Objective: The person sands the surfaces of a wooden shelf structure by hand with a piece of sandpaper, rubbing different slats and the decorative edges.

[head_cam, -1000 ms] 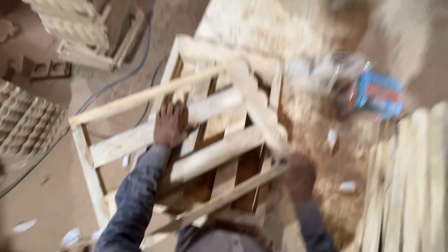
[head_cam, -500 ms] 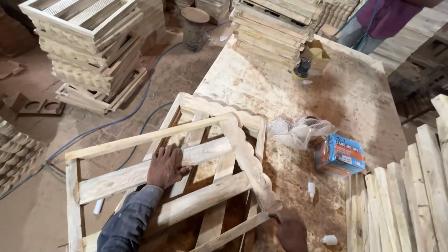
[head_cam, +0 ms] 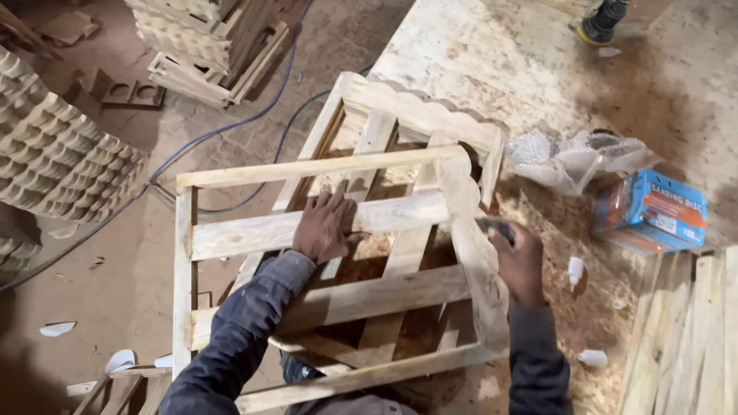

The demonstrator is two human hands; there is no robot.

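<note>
A pale wooden slatted crate (head_cam: 231, 178) lies on its side at the edge of a chipboard workbench (head_cam: 492, 54). My left hand (head_cam: 327, 227) rests flat, fingers spread, on the crate's middle slat. Beside the crate's scalloped right rail (head_cam: 470, 223), my right hand (head_cam: 519, 261) is closed around a small dark object pressed to the wood; what that object is I cannot tell.
On the bench right of the crate lie crumpled clear plastic (head_cam: 573, 157), a blue and orange box (head_cam: 649, 211) and a small white bottle (head_cam: 575, 270). Planks (head_cam: 684, 338) lean at the right. Stacked crates (head_cam: 207, 38), blue cables (head_cam: 231, 127) and carved panels (head_cam: 54, 154) occupy the floor.
The view has dropped and steadied closer to the crate. My left hand stays on the middle slat; my right hand has risen to the scalloped rail.
</note>
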